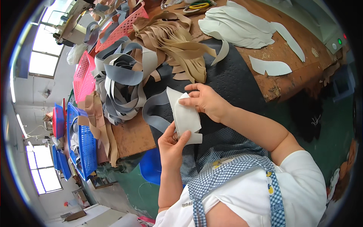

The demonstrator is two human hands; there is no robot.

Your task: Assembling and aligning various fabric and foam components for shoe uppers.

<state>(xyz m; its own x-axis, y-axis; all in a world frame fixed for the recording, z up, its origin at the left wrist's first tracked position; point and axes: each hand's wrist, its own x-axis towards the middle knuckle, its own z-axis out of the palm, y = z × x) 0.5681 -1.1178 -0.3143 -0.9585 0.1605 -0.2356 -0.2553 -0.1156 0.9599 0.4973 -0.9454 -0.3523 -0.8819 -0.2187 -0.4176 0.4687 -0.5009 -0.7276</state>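
In front of me, a white cut piece of sheet material (187,117) is held up, folded or in two layers; I cannot tell which. My left hand (172,147) grips its lower left edge, the thumb on top and the other fingers partly hidden behind. At the upper right edge my right hand (210,103) pinches it with the fingertips. A grey-blue strip (155,121) curves out just left of the white piece, over a black pad (234,75). What joins the strip and the piece, if anything, is hidden.
Tan strips (170,38) and a tangle of grey and white strips (123,81) lie beyond my hands. A stack of white pieces (238,24) sits far right, one notched white piece (270,67) nearer. Pink baskets (84,75), a blue basket (87,145) and yellow-handled scissors (198,6) surround the work.
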